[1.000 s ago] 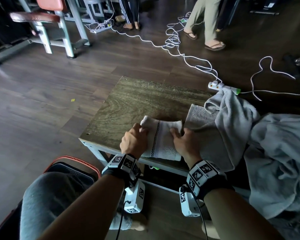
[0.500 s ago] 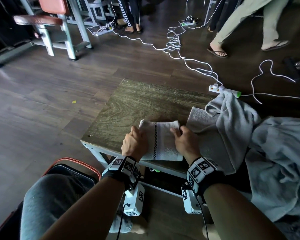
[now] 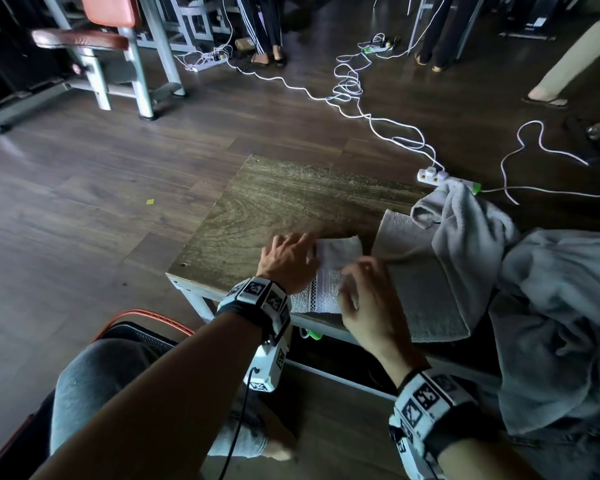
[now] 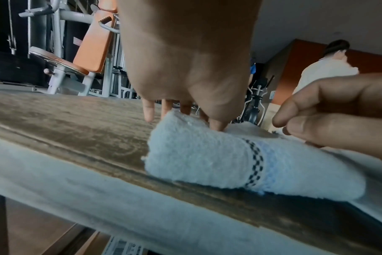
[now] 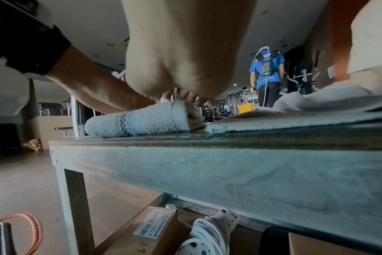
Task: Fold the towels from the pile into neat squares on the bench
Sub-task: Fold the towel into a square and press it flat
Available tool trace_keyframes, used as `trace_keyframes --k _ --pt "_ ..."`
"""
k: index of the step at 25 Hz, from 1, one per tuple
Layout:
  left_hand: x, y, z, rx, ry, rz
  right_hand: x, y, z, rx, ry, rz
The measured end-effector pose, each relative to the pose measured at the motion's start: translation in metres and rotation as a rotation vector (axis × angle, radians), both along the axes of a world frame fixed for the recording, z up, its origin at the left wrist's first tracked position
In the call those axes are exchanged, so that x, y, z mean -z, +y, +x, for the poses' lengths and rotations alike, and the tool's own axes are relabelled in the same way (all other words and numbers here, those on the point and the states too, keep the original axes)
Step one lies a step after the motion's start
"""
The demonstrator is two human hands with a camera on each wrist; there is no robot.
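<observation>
I am pressing a folded white towel (image 3: 329, 271) flat on the near edge of the bench (image 3: 274, 202), with both hands working it from opposite sides. My left hand (image 3: 288, 261) is lying on the towel's left portion with its fingers (image 4: 147, 110) spread and nearly straight, tips reaching past the far edge toward the bare wood; it is gripping nothing, only bearing down. My right hand (image 3: 368, 299) is resting over the right portion, fingers loosely bent, and the left wrist view is showing its fingertips (image 4: 294, 126) touching the top of the pile; whether they are pinching a layer I cannot tell. The towel is lying directly beneath and between my hands, its long axis running away from me across the bench, and its checkered stripe (image 4: 254, 165) is running that same way between my hands. It is looking like a thick bundle with rounded edges rather than a crisp square. Just to its right a larger grey towel (image 3: 426, 292) is lying flat, and beyond that the unfolded pile (image 3: 551, 306) is hanging off the bench end. My right hand is the nearer one to that pile, so I judge it is the one suited to fetching the next towel while my left is steadying the finished one.
</observation>
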State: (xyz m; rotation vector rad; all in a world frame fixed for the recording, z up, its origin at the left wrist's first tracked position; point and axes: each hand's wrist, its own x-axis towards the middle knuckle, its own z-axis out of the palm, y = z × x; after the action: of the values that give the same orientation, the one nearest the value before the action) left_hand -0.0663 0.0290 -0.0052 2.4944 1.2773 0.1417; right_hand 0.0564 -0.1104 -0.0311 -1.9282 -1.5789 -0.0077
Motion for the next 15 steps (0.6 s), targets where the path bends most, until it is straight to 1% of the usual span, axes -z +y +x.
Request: trace_keyframes --k 1,3,6,7,8,9,10,11,12,13,15 --pt "0.001 0.000 -0.002 -0.038 0.050 0.008 0.002 -0.002 -0.002 -0.022 -0.037 -0.035" --pt "-0.001 -0.003 -0.009 -0.169 0.136 0.054 0.004 -0.002 -0.001 -0.027 -0.042 -0.049" --pt "-0.007 -0.011 -0.020 -0.333 0.235 -0.040 0.006 0.002 0.000 -0.018 -0.032 -0.028" --pt "-0.007 -0.014 -0.021 -0.365 0.219 -0.014 0.005 0.006 -0.002 -0.011 -0.025 -0.050" --pt "-0.009 -0.019 -0.020 -0.366 0.149 0.061 0.004 0.011 -0.007 -0.010 -0.008 -0.079" --pt "-0.007 -0.023 -0.019 -0.320 0.040 0.127 0.004 0.018 -0.013 -0.012 0.018 -0.104" --pt "-0.002 -0.027 -0.016 -0.227 -0.050 0.153 0.005 0.024 -0.020 -0.016 0.046 -0.116" --pt "0.005 -0.031 -0.015 -0.110 -0.093 0.134 0.009 0.030 -0.025 -0.021 0.069 -0.126" --pt "0.013 -0.034 -0.016 -0.018 -0.091 0.096 0.013 0.035 -0.029 -0.017 0.074 -0.148" --pt "0.022 -0.037 -0.018 0.034 -0.065 0.065 0.019 0.037 -0.031 -0.006 0.051 -0.188" --pt "0.038 -0.037 -0.025 0.037 -0.009 0.050 0.030 0.035 -0.029 0.005 -0.046 -0.279"
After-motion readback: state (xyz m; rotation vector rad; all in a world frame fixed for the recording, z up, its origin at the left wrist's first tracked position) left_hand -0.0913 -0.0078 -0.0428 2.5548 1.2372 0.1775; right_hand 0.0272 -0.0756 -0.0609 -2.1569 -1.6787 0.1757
